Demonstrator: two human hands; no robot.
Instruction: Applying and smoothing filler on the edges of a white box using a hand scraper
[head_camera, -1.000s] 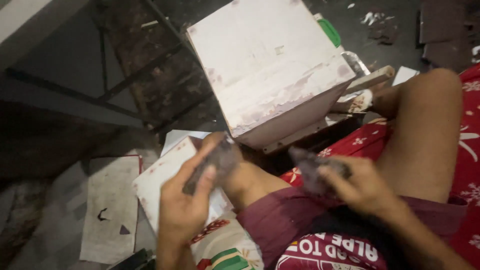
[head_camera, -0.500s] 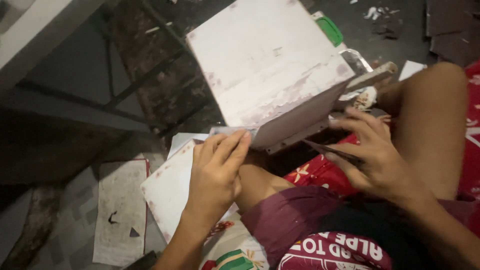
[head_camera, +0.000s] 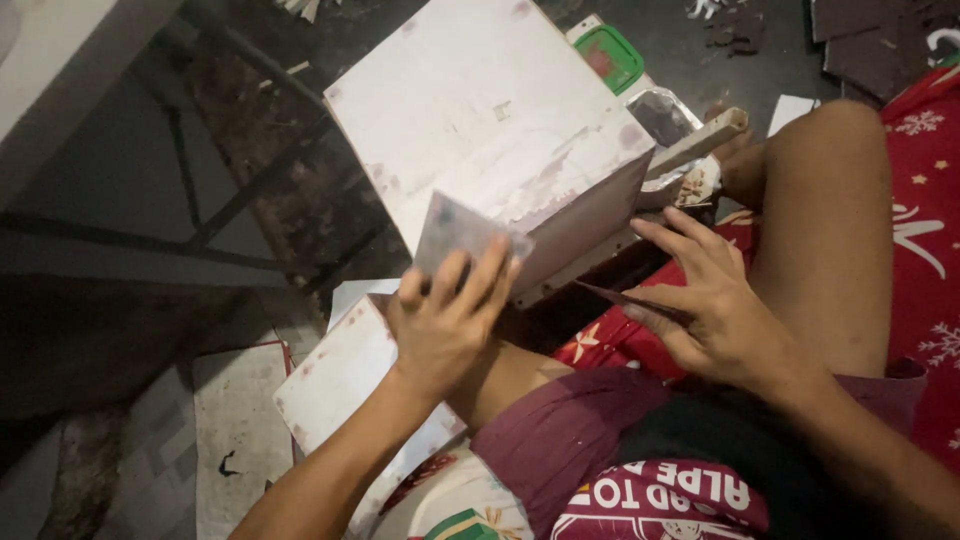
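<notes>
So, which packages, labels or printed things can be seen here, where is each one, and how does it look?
Container with green lid: top centre, behind the white box; squarish lid, rounded corners.
Clear wrapper: right of the box; crumpled, shiny.
Printed shorts: bottom centre; maroon, white lettering.
Printed sheet: lower left floor; pale, small dark marks.
Left hand: holds a grey card.
Right hand: holds a thin dark piece.
</notes>
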